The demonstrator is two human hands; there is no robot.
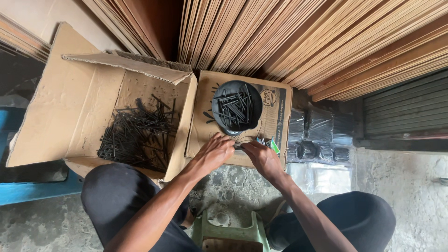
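- Black nails (234,108), thin and long, lie heaped in a round black bowl (219,100) that stands on a flat carton (275,116).
- More nails fill the open box (70,112) to the left of it.
- Both hands meet just below the bowl, on the carton's near edge.
- Left hand (213,154) and right hand (262,157) are curled, fingertips pinched together on something small and dark between them.
- What they pinch is mostly hidden; it may be a few nails, but I cannot tell.
- Clear packets (317,135) of dark pieces lie to the right, their contents hard to make out.
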